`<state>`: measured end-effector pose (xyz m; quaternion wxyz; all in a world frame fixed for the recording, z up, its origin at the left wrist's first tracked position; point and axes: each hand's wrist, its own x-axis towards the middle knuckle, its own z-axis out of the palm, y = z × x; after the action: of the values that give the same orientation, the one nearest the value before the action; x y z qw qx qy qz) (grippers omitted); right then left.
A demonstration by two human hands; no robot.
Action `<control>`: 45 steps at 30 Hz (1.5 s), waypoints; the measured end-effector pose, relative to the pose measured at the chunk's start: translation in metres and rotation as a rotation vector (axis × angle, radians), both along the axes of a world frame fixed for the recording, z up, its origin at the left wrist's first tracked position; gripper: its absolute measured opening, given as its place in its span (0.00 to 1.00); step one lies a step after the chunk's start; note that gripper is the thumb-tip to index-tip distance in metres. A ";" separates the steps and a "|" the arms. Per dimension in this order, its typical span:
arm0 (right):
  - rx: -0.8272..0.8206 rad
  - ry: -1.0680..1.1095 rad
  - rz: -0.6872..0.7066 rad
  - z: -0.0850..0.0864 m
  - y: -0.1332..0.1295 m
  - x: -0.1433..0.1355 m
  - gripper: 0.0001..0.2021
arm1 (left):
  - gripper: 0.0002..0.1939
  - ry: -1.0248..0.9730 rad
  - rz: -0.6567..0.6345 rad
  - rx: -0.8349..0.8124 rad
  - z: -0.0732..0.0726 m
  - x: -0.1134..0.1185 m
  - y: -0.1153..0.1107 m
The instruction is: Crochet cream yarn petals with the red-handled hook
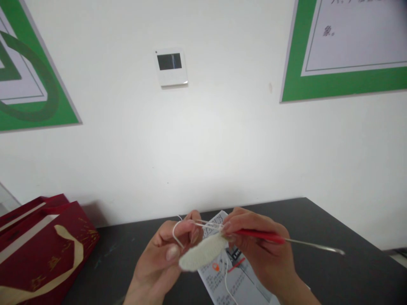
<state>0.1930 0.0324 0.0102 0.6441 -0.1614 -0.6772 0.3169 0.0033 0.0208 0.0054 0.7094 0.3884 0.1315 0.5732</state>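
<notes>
A flat, oval piece of cream crochet work (203,253) hangs between my two hands above the dark table. My left hand (170,250) pinches its left end, and white yarn (176,234) loops round the raised fingers. In my right hand (263,245) is a crochet hook with a red handle (262,236); its metal shaft sticks out to the right. The hook's working tip is hidden by my right fingertips at the right end of the piece. Yarn strands stretch between the hands, and a loose strand hangs below.
A printed sheet (222,279) lies on the dark table (124,254) beneath my hands. Dark red gift bags (60,241) with a gold ribbon stand at the left. Behind the table, a white wall carries a small panel (171,67) and green-bordered posters (292,84).
</notes>
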 end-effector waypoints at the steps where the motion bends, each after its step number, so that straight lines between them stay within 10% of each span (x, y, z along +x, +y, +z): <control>1: 0.001 -0.030 0.004 0.001 0.001 0.001 0.12 | 0.14 0.024 -0.006 0.014 -0.001 -0.003 0.001; 20: 0.148 -0.667 -0.056 0.010 0.008 0.018 0.12 | 0.30 1.294 0.408 0.503 0.003 -0.003 -0.004; 27: 0.206 -0.732 -0.186 0.003 0.008 0.015 0.13 | 0.32 1.273 0.563 0.302 0.002 0.021 -0.003; 38: -0.037 -0.413 -0.133 0.002 0.006 0.003 0.08 | 0.23 0.616 0.602 0.060 0.000 0.031 -0.001; 45: 0.167 -0.261 -0.191 -0.001 -0.003 -0.004 0.13 | 0.19 0.582 0.628 0.089 0.002 0.027 -0.015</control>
<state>0.1885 0.0296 0.0094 0.5890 -0.2105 -0.7608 0.1732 0.0305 0.0058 0.0079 0.4167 0.5052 0.4130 0.6330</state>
